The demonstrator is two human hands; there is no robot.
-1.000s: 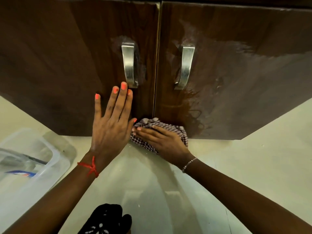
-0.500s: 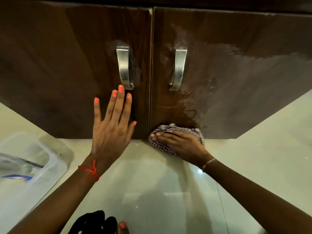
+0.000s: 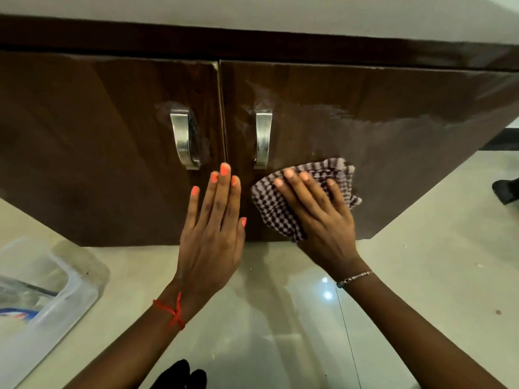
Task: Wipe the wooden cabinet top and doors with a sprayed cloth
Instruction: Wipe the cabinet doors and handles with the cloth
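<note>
Two dark wooden cabinet doors fill the upper view, the left door (image 3: 98,153) and the right door (image 3: 393,141), each with a curved metal handle (image 3: 184,138) (image 3: 262,137). My right hand (image 3: 320,214) presses a checked cloth (image 3: 276,206) flat against the lower part of the right door, below its handle. Wet streaks shine across that door. My left hand (image 3: 213,231) lies flat with fingers spread on the lower left door by the gap between the doors, holding nothing. The dark cabinet top edge (image 3: 252,43) runs above the doors.
A clear plastic bin (image 3: 42,299) with items inside stands on the glossy pale floor (image 3: 280,318) at the lower left. A dark object (image 3: 505,189) lies on the floor at the right edge. A black shape (image 3: 179,374) shows at the bottom.
My right hand has slid the cloth up and to the right, from the bottom edge of the right door to below its handle. The view has tilted up, showing the cabinet top edge.
</note>
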